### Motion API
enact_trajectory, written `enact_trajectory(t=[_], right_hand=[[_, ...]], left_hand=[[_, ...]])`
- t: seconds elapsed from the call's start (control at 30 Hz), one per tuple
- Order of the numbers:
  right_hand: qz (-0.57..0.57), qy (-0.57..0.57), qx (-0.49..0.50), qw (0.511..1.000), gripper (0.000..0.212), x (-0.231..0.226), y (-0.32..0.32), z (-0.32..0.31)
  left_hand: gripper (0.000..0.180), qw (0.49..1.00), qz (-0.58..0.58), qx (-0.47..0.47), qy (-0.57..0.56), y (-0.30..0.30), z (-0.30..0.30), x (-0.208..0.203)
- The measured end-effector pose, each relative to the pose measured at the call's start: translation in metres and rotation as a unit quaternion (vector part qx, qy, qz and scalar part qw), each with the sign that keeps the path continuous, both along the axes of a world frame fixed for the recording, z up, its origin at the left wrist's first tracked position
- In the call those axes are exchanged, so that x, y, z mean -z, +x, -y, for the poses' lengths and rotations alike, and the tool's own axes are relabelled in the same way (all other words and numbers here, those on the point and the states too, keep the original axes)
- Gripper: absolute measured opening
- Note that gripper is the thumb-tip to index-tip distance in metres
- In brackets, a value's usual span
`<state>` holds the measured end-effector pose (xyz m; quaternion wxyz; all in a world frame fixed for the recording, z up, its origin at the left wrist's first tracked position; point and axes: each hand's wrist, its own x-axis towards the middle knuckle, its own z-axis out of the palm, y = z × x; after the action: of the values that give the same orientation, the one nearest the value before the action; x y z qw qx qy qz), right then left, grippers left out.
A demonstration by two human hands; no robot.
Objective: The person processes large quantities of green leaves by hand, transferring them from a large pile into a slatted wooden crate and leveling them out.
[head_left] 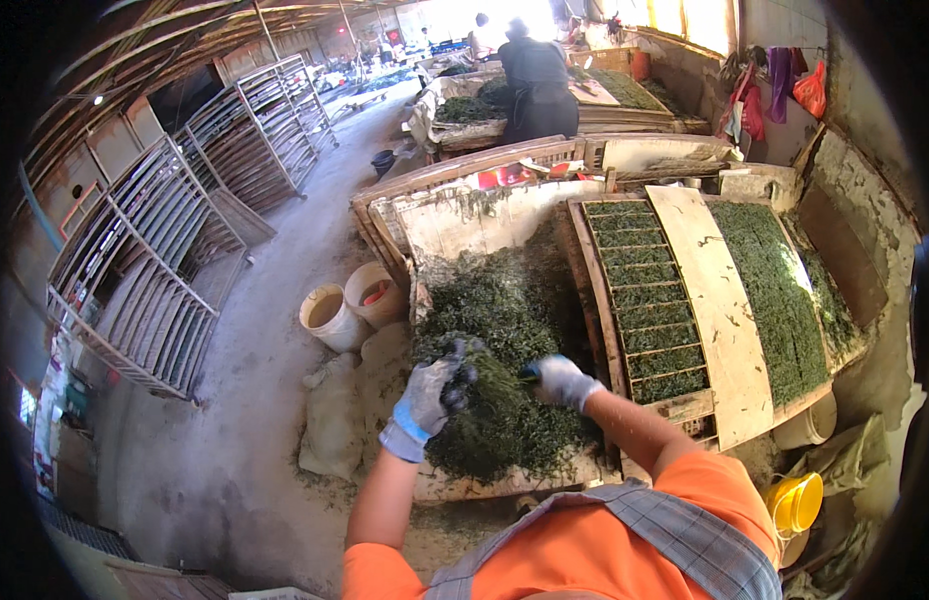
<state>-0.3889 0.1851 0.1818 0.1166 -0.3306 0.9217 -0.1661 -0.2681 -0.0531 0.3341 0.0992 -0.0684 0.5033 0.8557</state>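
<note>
A heap of dark green, stringy plant material (510, 300) fills a wide, shallow bin with a pale inner wall (455, 225). At the heap's near left, my left hand (427, 395), in a grey glove with dark fingers, closes on a loose clump of the greens (493, 385). The clump is partly blurred. My right hand (567, 382), gloved too, is at the right side of the heap with its fingers curled. Its dark fingertips point toward the clump; what they grip, if anything, is hidden.
Right of the heap, a slatted wooden frame (650, 300) and a pale board (712, 310) lie over more greens. Two buckets (333, 318) and a sack (332, 425) stand left of the bin. Tall racks (135, 265) line the aisle. Ahead, a person (538, 80) stands at another bin.
</note>
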Motion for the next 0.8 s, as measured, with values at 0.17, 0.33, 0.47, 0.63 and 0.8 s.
enact_trajectory(t=[0.17, 0.33, 0.47, 0.63, 0.8], right_hand=[[0.135, -0.186, 0.074, 0.970, 0.043, 0.025, 0.056, -0.054], [0.367, -0.419, 0.016, 0.830, 0.046, -0.002, 0.075, -0.095], [0.576, -0.604, 0.088, 0.544, 0.073, -0.045, 0.130, -0.166], [0.336, -0.693, 0.096, 0.631, 0.065, -0.036, 0.152, -0.328], [0.344, -0.679, 0.196, 0.618, 0.061, 0.012, 0.157, -0.479]], left_hand=[[0.027, 0.983, 0.039, -0.051, -0.171, 0.026, -0.023, -0.015], [0.028, 0.965, -0.006, 0.060, -0.256, 0.034, -0.123, 0.011], [0.022, 0.976, 0.025, 0.177, -0.125, 0.042, -0.251, 0.042], [0.022, 0.968, -0.004, 0.249, 0.037, 0.058, -0.410, 0.111], [0.026, 0.887, 0.028, 0.415, -0.200, 0.065, -0.505, 0.132]])
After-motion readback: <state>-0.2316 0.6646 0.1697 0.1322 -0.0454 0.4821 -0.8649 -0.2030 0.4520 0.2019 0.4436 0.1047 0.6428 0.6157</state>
